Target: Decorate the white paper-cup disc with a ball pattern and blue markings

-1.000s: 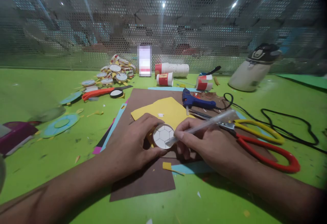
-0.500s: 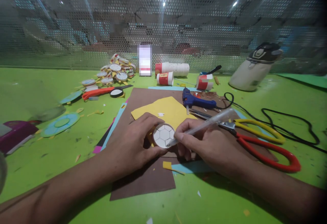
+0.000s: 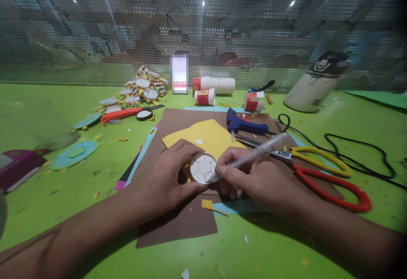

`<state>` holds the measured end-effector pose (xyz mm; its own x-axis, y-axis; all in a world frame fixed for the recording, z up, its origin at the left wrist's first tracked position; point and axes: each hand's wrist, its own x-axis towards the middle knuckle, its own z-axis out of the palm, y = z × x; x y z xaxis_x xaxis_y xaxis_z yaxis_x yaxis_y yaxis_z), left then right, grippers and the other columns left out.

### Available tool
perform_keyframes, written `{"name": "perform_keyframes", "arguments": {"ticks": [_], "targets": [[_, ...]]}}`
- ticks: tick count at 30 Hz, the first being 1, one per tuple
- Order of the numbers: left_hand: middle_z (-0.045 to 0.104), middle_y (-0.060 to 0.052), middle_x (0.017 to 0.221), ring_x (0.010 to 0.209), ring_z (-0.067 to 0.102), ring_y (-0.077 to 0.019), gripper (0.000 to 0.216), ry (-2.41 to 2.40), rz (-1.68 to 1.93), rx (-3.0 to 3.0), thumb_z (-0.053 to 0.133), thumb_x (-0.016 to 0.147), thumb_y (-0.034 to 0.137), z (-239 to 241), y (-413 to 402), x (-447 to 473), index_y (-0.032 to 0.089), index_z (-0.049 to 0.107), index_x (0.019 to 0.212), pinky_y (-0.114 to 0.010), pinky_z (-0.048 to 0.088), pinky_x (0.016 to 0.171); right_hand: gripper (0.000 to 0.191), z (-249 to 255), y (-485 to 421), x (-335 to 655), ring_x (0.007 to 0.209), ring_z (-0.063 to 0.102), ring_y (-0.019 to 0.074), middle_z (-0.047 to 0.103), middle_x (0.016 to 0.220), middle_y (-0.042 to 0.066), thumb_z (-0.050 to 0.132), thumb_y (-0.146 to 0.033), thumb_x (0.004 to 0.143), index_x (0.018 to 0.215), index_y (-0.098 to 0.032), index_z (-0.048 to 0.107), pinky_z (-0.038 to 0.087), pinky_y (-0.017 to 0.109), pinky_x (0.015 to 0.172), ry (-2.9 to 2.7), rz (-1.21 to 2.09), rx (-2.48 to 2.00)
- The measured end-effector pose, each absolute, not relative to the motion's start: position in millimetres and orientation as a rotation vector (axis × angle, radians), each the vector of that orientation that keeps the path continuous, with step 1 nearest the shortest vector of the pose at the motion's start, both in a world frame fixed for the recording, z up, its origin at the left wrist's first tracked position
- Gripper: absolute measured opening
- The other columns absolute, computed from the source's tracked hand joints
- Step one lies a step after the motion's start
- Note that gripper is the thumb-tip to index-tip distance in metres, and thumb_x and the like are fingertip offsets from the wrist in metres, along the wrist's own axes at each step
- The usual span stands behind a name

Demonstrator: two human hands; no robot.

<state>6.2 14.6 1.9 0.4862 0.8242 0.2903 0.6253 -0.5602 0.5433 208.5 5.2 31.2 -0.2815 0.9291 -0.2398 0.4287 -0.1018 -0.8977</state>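
Between the thumb and fingers of my left hand [image 3: 173,175] is a small round paper-cup base [image 3: 202,168], its white face marked with dark lines like a football. My right hand [image 3: 243,175] grips a translucent pen [image 3: 259,151]. The pen's tip touches the disc's lower right edge, where a small dark patch shows. Both hands rest over brown sheets [image 3: 181,228] and a yellow sheet [image 3: 206,132]. Right of the pen lie scissors [image 3: 333,185] with one yellow and one red handle loop. A blue glue gun [image 3: 246,125] lies just behind the right hand.
Several decorated cup bases [image 3: 143,86] are piled at the back left, near an orange-handled cutter [image 3: 122,115]. Paper cups [image 3: 205,97] lie at the back, beside a phone [image 3: 179,75]. A pale jug [image 3: 310,90] stands at the right, and a black cord [image 3: 352,139] loops below it.
The whole view has shifted very slightly. Both hands keep their hold, and the pen tip stays at the same part of the disc.
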Motion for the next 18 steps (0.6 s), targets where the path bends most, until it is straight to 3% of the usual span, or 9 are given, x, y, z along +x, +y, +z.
{"name": "perform_keyframes", "arguments": {"ticks": [7, 14, 16, 18], "targets": [[0.061, -0.002, 0.103, 0.09, 0.057, -0.0205, 0.037, 1.215, 0.742, 2.323, 0.074, 0.077, 0.02, 2.2, 17.1, 6.5, 0.022, 0.058, 0.111, -0.034, 0.046, 0.078, 0.014, 30.2, 5.5, 212.0, 0.046, 0.054, 0.0065, 0.062, 0.052, -0.005, 0.056, -0.018, 0.089, 0.075, -0.019, 0.056, 0.039, 0.015, 0.046, -1.634, 1.409, -1.45], [0.062, -0.002, 0.101, 0.091, 0.057, -0.022, 0.027, 1.23, 0.713, 2.201, 0.069, 0.078, 0.019, 0.4, 15.0, 11.7, 0.024, 0.06, 0.103, -0.034, 0.046, 0.077, 0.03, 17.8, 7.1, 216.6, 0.046, 0.052, 0.0084, 0.061, 0.06, -0.004, 0.053, -0.049, 0.092, 0.083, -0.02, 0.053, 0.039, 0.018, 0.044, -1.446, 1.41, -1.257], [0.062, -0.002, 0.104, 0.093, 0.057, -0.0226, 0.032, 1.258, 0.68, 2.195, 0.069, 0.075, 0.016, 0.5, 15.1, 12.4, 0.024, 0.06, 0.104, -0.035, 0.045, 0.079, 0.034, 15.7, 10.5, 216.5, 0.051, 0.056, 0.0111, 0.06, 0.062, -0.003, 0.048, -0.053, 0.094, 0.089, -0.02, 0.055, 0.044, 0.022, 0.049, -1.48, 1.375, -1.231], [0.061, -0.003, 0.105, 0.094, 0.056, -0.023, 0.035, 1.274, 0.676, 2.212, 0.071, 0.07, 0.014, 1.7, 14.9, 12.4, 0.023, 0.061, 0.103, -0.034, 0.045, 0.08, 0.034, 14.4, 14.1, 218.4, 0.065, 0.062, 0.0148, 0.064, 0.071, 0.0, 0.046, -0.052, 0.096, 0.096, -0.02, 0.058, 0.05, 0.027, 0.061, -1.547, 1.138, -1.21]]}}
